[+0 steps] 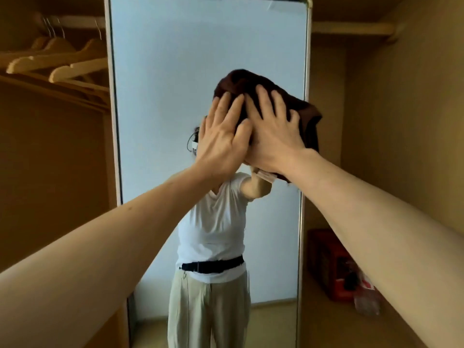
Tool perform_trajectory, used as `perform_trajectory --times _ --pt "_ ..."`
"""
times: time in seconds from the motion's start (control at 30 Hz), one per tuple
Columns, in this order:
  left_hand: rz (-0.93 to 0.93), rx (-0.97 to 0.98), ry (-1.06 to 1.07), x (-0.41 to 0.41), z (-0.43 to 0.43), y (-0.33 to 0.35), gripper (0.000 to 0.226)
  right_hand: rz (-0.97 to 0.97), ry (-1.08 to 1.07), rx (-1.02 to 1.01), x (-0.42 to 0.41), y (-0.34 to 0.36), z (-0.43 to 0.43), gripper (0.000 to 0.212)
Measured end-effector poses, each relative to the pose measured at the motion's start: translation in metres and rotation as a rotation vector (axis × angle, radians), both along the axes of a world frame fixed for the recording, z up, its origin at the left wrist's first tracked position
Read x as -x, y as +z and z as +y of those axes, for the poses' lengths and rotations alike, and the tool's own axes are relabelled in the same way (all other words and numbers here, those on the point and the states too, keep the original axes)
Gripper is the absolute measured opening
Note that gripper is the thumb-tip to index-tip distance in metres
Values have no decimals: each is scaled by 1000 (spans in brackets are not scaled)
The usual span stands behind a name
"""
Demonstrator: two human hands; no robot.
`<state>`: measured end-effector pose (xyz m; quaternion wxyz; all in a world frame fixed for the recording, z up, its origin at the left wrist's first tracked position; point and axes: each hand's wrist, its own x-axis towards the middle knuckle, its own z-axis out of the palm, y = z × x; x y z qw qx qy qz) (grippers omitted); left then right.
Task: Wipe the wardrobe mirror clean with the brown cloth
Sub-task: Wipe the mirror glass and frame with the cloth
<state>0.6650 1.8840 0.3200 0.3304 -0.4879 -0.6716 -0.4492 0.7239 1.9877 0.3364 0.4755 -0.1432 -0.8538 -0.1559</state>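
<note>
A tall wardrobe mirror in a pale frame fills the middle of the view. The dark brown cloth is bunched against the glass a little above mid-height, toward the right edge. My left hand presses flat on the cloth's left part with straight fingers. Beside it, overlapping slightly, my right hand presses on the cloth with fingers spread. A fold of the cloth hangs past the mirror's right frame. The glass reflects a person in a white shirt and beige trousers.
Wooden hangers hang on a rail in the open wardrobe to the left of the mirror. To the right is a bare compartment with a rail. A red box and a plastic bag lie on its floor.
</note>
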Motion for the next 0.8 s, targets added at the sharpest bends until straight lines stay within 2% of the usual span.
perform_trajectory --times 0.07,0.2,0.4,0.47,0.6,0.73,0.8 --pt "143 2 176 9 2 -8 54 -42 81 -49 -11 0 10 83" --pt "405 128 422 25 0 -38 60 -62 95 -131 -20 -28 29 80" --pt "623 164 453 33 1 -121 57 -42 97 -142 -21 -127 34 77" --pt "627 145 442 31 2 -136 55 -88 100 -174 -26 -142 41 75" --pt "629 116 454 27 10 -92 56 -76 93 -256 -25 -97 51 77" --pt "592 71 478 28 18 -7 62 -9 41 -241 -19 -9 56 79" --pt "588 80 518 31 19 15 63 10 42 -224 -16 12 55 77"
